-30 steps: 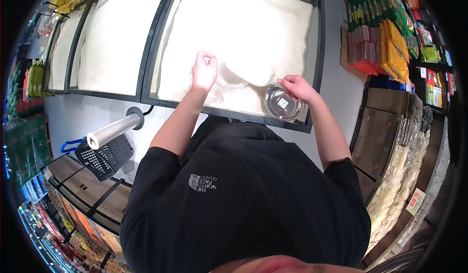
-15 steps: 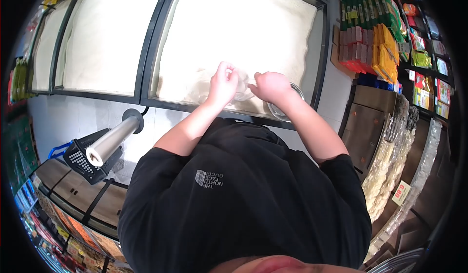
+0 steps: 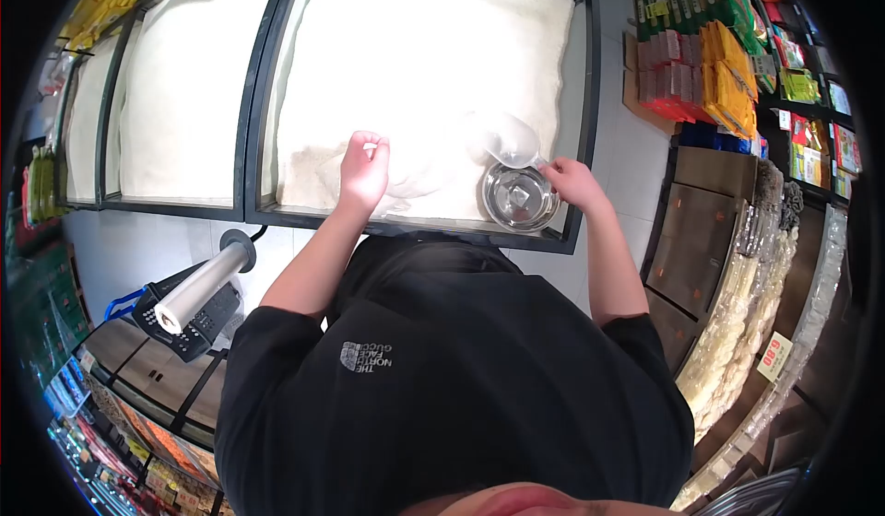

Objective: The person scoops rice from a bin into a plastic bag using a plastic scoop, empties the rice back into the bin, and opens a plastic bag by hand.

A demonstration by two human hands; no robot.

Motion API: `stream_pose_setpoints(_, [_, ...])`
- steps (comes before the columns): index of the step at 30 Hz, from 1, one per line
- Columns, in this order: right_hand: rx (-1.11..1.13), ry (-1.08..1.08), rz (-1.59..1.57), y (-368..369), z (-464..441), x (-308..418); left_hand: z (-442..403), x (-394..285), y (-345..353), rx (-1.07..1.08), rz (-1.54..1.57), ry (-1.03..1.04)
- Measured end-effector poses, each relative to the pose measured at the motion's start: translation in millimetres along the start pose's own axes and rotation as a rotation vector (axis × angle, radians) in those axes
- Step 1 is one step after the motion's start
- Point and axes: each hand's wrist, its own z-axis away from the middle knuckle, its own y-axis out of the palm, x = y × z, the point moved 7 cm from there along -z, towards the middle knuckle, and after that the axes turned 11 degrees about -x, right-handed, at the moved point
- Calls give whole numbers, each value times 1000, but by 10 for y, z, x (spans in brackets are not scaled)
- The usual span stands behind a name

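A clear scoop (image 3: 510,140) is in my right hand (image 3: 570,182), its handle pinched between the fingers. The scoop hangs over the white grain in the bin (image 3: 415,55), just beyond a round clear bowl (image 3: 520,197) that has a small pale square at its bottom. My left hand (image 3: 365,170) has its fingers pinched together on the edge of a thin clear plastic bag (image 3: 412,180), which spreads over the grain beside it. The bag's outline is hard to make out in the glare.
Dark frame bars (image 3: 247,120) divide the bins. A plastic roll (image 3: 198,290) on a holder and a black basket (image 3: 189,332) are at the lower left. Packaged goods (image 3: 728,78) and shelves line the right side.
My right hand first moved left to the bag near my left hand, then back right with the scoop over the bowl's far side. My left hand has shifted slightly left.
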Motion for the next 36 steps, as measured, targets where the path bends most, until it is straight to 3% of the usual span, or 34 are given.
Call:
stream_pose_setpoints(3, [-123,-208,378,104,-537,-249,176,-108,-11,-27,24,-124])
stream_pose_setpoints(10, [-18,-380,219,1124,-1325,138,272,-11,-76,-162,37,-189])
stream_pose_setpoints(14, [-1,-311,48,1438,-1429,222,284,-84,-60,-211,-41,-180])
stream_pose_setpoints(19, [7,-308,-91,1264,-1298,-36,176,-107,-35,-232,-62,-105])
stream_pose_setpoints(26, [69,-318,-175,755,-957,-154,83,-114,71,-228,35,-167])
stream_pose_setpoints(31, [150,-232,-228,367,-697,13,13,-120,56,-253,44,-240])
stream_pose_setpoints(36, [208,-294,-223,38,-471,279,-32,-122,85,-211,131,-205])
